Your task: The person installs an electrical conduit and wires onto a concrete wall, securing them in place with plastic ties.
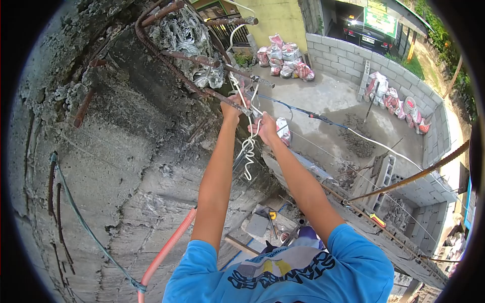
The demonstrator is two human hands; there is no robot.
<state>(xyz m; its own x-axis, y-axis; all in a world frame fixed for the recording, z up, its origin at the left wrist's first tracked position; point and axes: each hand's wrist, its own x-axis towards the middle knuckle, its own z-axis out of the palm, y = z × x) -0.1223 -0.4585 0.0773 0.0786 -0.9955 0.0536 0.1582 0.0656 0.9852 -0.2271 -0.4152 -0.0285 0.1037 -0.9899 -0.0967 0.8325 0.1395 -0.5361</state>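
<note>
Both arms reach forward to a white cord (248, 145) that hangs in loops and a loose knot beside rusty rebar (221, 96). My left hand (235, 106) is closed around the cord close to the bar's end; the bar partly covers its fingers. Slightly lower and to the right, my right hand (266, 128) pinches another stretch of the same cord. Below the hands, the cord's coiled tail dangles free. More of the cord runs upward past the rebar ends. A blue cable (289, 106) passes just behind the hands.
Rough concrete (131, 151) fills the left side, with rusty bars jutting out. A orange-red corrugated hose (169, 246) rises beside my left arm. Far below lie filled sacks (285, 59), a grey block wall (343, 54) and a wet cement pile (357, 140). A rusty bar (414, 177) slants across the right.
</note>
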